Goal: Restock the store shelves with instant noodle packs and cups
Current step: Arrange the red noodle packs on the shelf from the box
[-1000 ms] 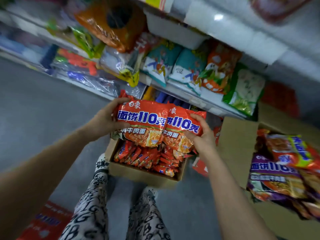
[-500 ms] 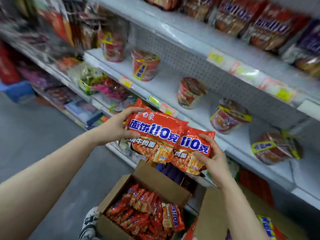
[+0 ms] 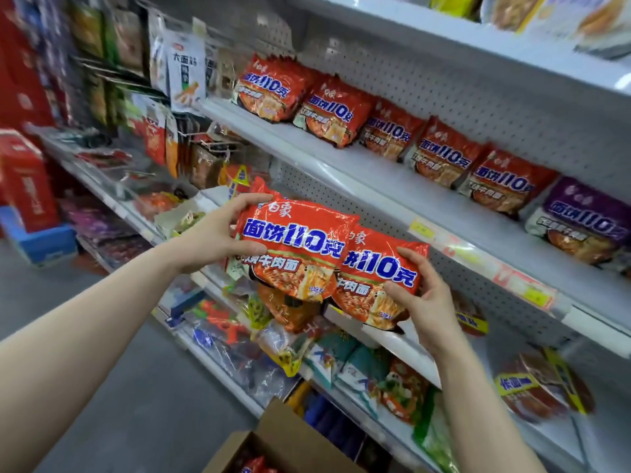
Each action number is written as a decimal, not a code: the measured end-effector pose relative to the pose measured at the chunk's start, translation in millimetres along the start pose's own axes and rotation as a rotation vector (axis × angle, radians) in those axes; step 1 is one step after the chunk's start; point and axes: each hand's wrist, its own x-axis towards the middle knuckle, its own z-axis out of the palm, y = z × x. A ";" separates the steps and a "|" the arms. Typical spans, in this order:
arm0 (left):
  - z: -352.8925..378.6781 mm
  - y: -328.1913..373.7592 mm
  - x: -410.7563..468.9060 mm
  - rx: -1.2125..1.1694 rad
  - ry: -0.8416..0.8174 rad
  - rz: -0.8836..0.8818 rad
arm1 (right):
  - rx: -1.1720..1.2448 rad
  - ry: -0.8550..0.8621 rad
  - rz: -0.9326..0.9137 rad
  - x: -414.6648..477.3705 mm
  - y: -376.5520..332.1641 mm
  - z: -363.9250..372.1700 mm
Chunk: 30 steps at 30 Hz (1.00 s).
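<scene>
面饼110克 on held orange packs [image 3: 297, 247], also shelved packs [image 3: 440, 155] (blue lettering)

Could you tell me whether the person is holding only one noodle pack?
No, the left hand grips one red pack and the right hand grips a second red pack tucked behind it.

Shelf [image 3: 368, 172] front: bare strip, free to reach.
Behind: row of red packs [image 3: 389, 131], closing the back.
Above row: open gap under upper shelf [image 3: 444, 34].
</scene>
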 end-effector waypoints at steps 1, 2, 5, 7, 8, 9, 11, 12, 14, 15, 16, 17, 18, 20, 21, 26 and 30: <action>-8.8 1.3 7.9 0.011 0.009 0.011 | -0.006 0.003 -0.008 7.4 -5.6 5.7; -17.8 2.3 16.6 0.023 0.013 0.023 | -0.007 0.010 -0.018 15.2 -10.9 12.2; -47.4 5.8 48.2 0.049 -0.011 0.051 | -0.028 0.055 -0.054 40.9 -26.2 32.6; -70.9 8.0 73.5 0.023 -0.042 0.075 | -0.024 0.094 -0.070 58.9 -37.0 49.4; -85.1 9.3 87.5 0.014 -0.059 0.087 | -0.019 0.114 -0.073 69.3 -42.8 59.2; -98.2 10.8 100.5 0.007 -0.074 0.094 | -0.024 0.133 -0.076 78.6 -48.0 68.4; -121.1 12.1 123.6 0.004 -0.097 0.113 | -0.041 0.170 -0.092 93.8 -59.0 85.8; -132.6 13.3 134.2 0.002 -0.107 0.124 | -0.047 0.192 -0.102 102.3 -63.5 94.8; -155.1 15.8 152.3 0.007 -0.129 0.142 | -0.048 0.219 -0.120 120.1 -70.5 113.5; -163.8 17.2 159.7 0.014 -0.138 0.155 | -0.044 0.222 -0.129 126.9 -73.5 121.3; -170.9 18.7 166.0 0.013 -0.142 0.163 | -0.044 0.229 -0.137 133.0 -76.2 127.6; -180.2 20.4 172.6 0.004 -0.141 0.170 | -0.049 0.242 -0.140 139.9 -80.0 135.1; -189.3 21.6 179.0 -0.005 -0.143 0.175 | -0.056 0.256 -0.138 146.0 -83.5 142.3; -203.6 24.1 190.0 -0.006 -0.150 0.193 | -0.062 0.275 -0.138 154.0 -90.8 154.2; -210.1 25.3 195.7 -0.006 -0.152 0.202 | -0.065 0.281 -0.140 157.9 -93.2 158.4; -228.8 31.3 223.7 -0.006 -0.156 0.259 | -0.080 0.327 -0.153 175.0 -107.7 162.0; -234.3 35.4 243.4 -0.034 -0.147 0.266 | -0.053 0.396 -0.165 188.1 -120.2 156.4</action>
